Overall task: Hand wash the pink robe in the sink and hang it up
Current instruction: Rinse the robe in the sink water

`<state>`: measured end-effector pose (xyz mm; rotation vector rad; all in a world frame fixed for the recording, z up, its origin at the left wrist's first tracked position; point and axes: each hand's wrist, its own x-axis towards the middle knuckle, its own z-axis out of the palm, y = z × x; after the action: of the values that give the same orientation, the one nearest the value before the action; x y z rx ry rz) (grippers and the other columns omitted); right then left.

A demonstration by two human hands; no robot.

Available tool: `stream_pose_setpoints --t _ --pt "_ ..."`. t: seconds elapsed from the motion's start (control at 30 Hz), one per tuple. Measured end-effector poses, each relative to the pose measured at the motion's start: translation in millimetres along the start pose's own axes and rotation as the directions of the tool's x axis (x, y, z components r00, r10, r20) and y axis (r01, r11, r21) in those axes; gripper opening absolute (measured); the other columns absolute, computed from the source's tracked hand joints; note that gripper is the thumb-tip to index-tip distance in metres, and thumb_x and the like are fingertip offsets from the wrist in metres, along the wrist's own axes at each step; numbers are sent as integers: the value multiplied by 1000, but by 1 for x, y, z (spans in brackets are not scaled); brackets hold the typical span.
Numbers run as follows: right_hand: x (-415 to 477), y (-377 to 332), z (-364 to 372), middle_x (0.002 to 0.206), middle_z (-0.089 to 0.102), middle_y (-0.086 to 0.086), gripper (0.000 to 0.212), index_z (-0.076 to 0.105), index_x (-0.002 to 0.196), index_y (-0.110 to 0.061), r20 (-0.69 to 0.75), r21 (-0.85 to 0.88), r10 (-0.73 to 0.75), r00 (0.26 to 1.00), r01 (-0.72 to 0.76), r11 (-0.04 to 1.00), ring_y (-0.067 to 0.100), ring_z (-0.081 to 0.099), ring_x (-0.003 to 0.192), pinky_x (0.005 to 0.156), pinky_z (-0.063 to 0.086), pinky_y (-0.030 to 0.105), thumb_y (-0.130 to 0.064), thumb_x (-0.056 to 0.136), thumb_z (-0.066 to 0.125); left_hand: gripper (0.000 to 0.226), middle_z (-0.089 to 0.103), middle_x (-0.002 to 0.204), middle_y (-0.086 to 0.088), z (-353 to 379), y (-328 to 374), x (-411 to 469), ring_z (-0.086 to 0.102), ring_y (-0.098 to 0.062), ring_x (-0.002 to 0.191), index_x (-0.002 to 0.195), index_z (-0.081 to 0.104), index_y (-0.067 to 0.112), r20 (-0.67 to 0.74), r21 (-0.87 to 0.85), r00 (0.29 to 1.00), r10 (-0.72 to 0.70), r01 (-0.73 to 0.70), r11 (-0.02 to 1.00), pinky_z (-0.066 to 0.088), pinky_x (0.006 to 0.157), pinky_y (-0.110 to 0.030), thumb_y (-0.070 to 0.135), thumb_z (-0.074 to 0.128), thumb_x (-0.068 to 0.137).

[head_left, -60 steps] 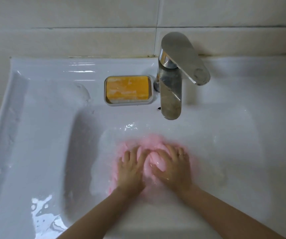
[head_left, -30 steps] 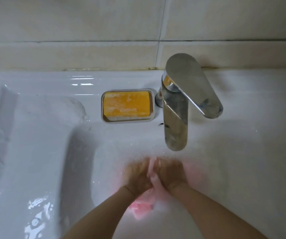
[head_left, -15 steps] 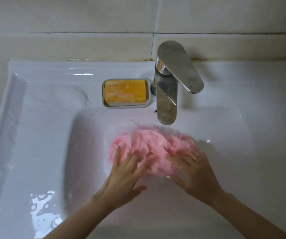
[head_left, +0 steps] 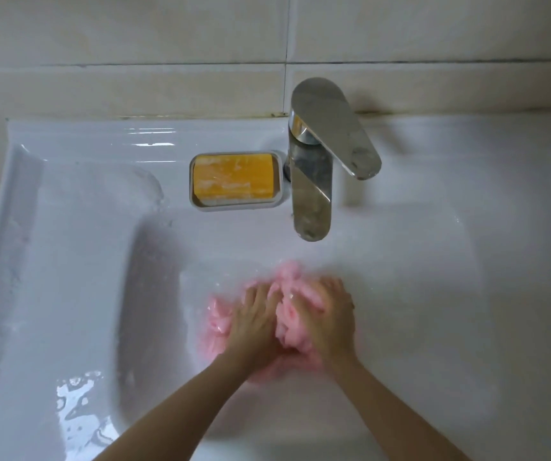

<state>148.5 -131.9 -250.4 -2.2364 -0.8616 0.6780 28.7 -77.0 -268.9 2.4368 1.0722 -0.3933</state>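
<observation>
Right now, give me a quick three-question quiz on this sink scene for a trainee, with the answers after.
1. True or false: the yellow soap bar sits in a dish beside the chrome faucet.
2. Multiple choice: where is the pink robe? A) hanging on the wall, B) bunched in the white sink basin, C) draped over the faucet.
3. Short answer: which hands are on the robe?

Key:
1. True.
2. B.
3. Both, the left hand and the right hand, pressed into the fabric side by side.
</observation>
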Motion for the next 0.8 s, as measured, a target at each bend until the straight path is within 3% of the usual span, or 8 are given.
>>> stream_pose_setpoints --t 0.07,0.2,0.3,0.43,0.53,0.6,0.73,0.8 --pt "-21 1 9 90 61 1 33 60 78 -23 -108 -186 -250 962 228 956 25 56 75 61 43 28 -55 71 56 61 50 113 2 4 2 2 52 -27 105 127 50 21 -106 -50 994 18 -23 998 41 82 -36 53 44 75" --pt "-16 10 36 77 61 5 27 64 68 -18 -83 -398 -501 861 432 809 25 54 70 56 41 32 -42 78 57 56 44 140 -2 2 0 12 38 -20 130 143 32 19 -31 -262 982 -186 171 950 21 108 -29 32 42 90" --pt "10 20 41 79 65 6 29 69 73 -19 7 -445 -410 912 370 816 26 60 62 51 42 27 -42 73 51 54 54 130 -4 11 -2 20 52 -23 116 140 34 19 -61 -131 977 -206 197 972 36 96 -30 32 42 89" --pt "56 4 26 99 69 16 39 71 96 -8 156 -481 -30 987 103 871 32 64 94 74 46 31 -41 92 51 72 52 119 1 6 -4 11 51 -21 106 131 40 17 -103 -295 985 -137 101 950 40 86 -31 63 49 76" --pt "64 -12 12 73 66 15 38 68 77 -9 -86 -117 77 993 -87 989 31 61 70 63 42 34 -42 87 54 90 47 98 5 5 -22 -11 51 -19 90 117 46 15 -106 -179 994 36 -54 982 36 77 -30 77 59 53" --pt "37 -20 3 53 47 -2 32 54 70 -19 -225 29 -116 967 126 992 18 43 51 51 33 29 -49 81 51 80 54 90 1 8 -28 -16 56 -20 81 103 54 13 -37 -183 997 63 -68 981 36 71 -24 71 61 50" --pt "-20 -13 15 74 62 -8 35 61 97 -30 63 -193 -460 885 463 865 14 58 63 54 44 24 -56 75 57 27 64 111 -6 0 -21 -9 60 -24 107 107 63 10 34 -368 998 -50 59 928 44 84 -23 22 62 82" --pt "-18 1 34 71 61 -3 27 65 84 -24 64 -271 -462 884 461 845 21 59 62 50 44 27 -49 75 59 25 67 95 -9 -4 -20 -4 66 -27 89 95 65 8 -19 -391 994 -105 89 916 48 71 -28 21 59 75"
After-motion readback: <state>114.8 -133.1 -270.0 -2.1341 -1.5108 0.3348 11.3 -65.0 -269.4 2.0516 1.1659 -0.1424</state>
